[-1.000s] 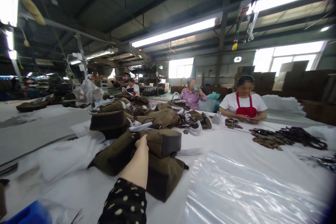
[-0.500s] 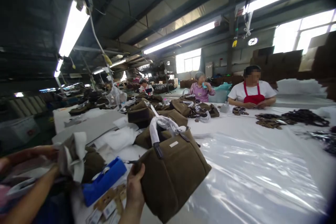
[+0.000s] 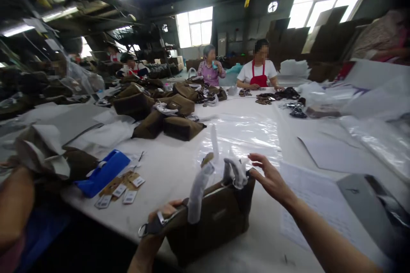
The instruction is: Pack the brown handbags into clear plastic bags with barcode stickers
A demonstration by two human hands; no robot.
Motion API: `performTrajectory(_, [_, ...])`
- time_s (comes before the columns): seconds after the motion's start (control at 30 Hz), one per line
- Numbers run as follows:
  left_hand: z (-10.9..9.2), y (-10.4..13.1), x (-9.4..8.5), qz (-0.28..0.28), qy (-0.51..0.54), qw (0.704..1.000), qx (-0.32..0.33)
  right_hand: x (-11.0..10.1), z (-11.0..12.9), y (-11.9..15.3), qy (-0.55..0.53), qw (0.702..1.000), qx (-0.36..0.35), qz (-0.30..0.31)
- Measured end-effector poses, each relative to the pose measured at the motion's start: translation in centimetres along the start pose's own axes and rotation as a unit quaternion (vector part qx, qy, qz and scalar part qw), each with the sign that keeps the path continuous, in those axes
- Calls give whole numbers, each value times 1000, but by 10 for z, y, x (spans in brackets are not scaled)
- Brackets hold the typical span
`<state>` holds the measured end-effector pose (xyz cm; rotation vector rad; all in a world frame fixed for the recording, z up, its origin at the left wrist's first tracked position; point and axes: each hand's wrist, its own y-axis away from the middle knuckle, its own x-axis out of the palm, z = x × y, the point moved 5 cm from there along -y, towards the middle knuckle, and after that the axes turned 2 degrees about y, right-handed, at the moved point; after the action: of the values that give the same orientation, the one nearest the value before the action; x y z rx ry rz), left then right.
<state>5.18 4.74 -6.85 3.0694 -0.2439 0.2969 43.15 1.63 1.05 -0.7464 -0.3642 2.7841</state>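
Observation:
A brown handbag (image 3: 214, 217) with handles wrapped in white film stands upright at the table's near edge. My left hand (image 3: 160, 217) grips its left end, near a zip pull and a metal ring, with part of the fingers behind the fabric. At the bag's upper right corner is my right hand (image 3: 265, 175), its fingers apart and the thumb side by the corner. Left of the bag, a blue tape dispenser (image 3: 104, 172) lies beside several paper tags (image 3: 130, 196) with printed labels.
More brown bags (image 3: 182, 128) are heaped across the table (image 3: 160, 158). Clear plastic sheets (image 3: 246, 130) lie beyond the handbag. A grey box-like object (image 3: 368, 209) is at the right. Another person's arm (image 3: 16, 204) holds a bag at far left. People sit across the table.
The view has turned right and down. The handbag has come down nearer the table edge and turned, its left end now in my left hand. My right hand has come into view beside it.

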Motion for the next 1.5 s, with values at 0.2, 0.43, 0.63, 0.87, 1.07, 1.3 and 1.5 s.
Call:
performTrajectory(0.2, [1,0,-6,57,43,997,-23,10,29,22,153,978,-86,116])
performTrajectory(0.43, [6,5,15,89,85,991,-45,3,44,16,284,910,-200,224])
performTrajectory(0.63, [16,-1,10,85,41,994,-56,13,60,-23,239,853,-241,398])
performTrajectory(0.87, [8,3,21,26,11,999,31,-18,70,3,404,861,-104,291])
performTrajectory(1.07, [-8,-51,58,-15,-60,996,63,2,11,102,25,965,225,131])
performTrajectory(1.3, [-25,0,113,-18,-194,966,169,75,1,123,-288,917,274,-34])
performTrajectory(1.5, [16,41,154,185,-181,966,-26,86,-3,120,-399,880,256,-22])
